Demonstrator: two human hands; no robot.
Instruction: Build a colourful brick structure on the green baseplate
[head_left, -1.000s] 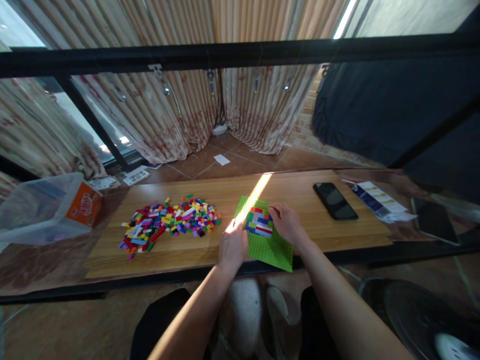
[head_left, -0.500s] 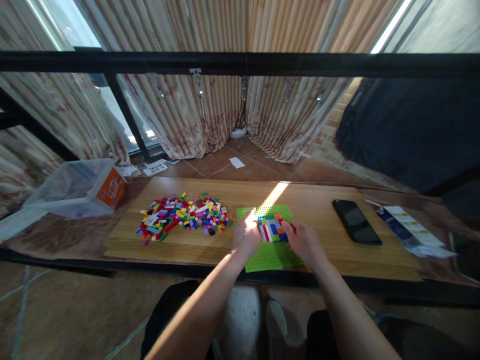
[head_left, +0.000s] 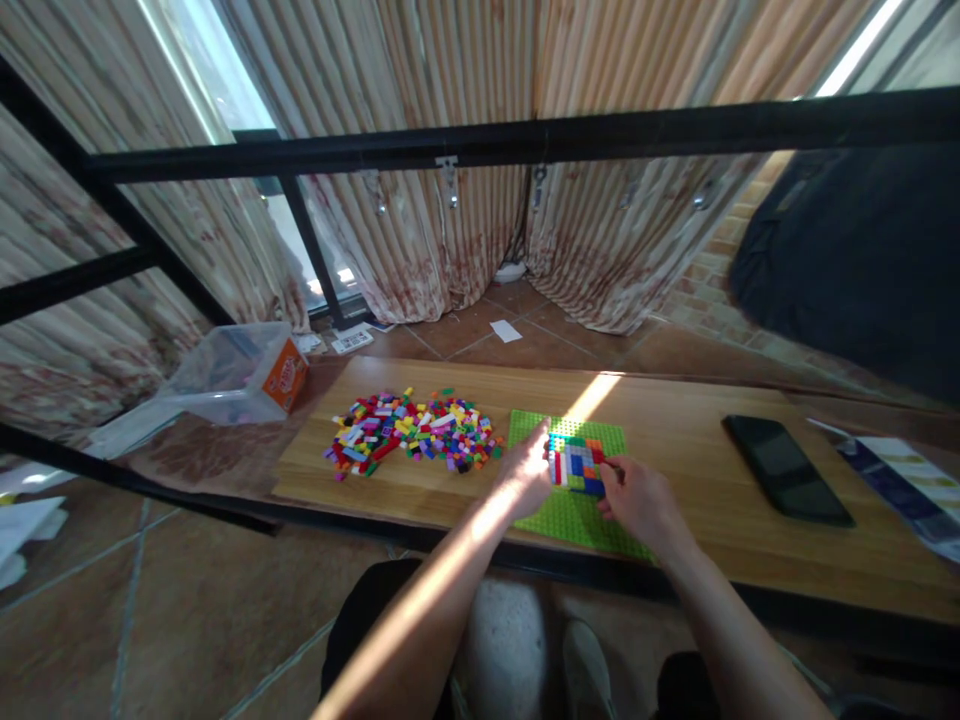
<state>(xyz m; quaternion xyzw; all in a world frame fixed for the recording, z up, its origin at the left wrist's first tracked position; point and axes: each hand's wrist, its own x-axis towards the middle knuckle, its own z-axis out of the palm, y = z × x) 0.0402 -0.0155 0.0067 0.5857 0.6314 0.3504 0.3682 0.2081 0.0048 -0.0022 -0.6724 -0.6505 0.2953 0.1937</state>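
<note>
A flat block of colourful toy bricks sits over the green studded baseplate, in the upper half of it. My left hand grips the block's left edge, its thumb lying along the side in a patch of sunlight. At the right edge, my right hand is closed with thumb and fingers pinched against the bricks. The fingertips of both hands are partly hidden, and I cannot tell whether the block is pressed onto the studs.
Loose bricks lie in a spread pile left of the baseplate on the wooden tabletop. A black phone and a printed packet lie to the right. Beyond the left end stands a clear plastic box. A dark rail crosses behind.
The view has swung left, so the scene appears farther right. Both hands stay at the brick block; the right hand's fingers have shifted slightly along its right edge.
</note>
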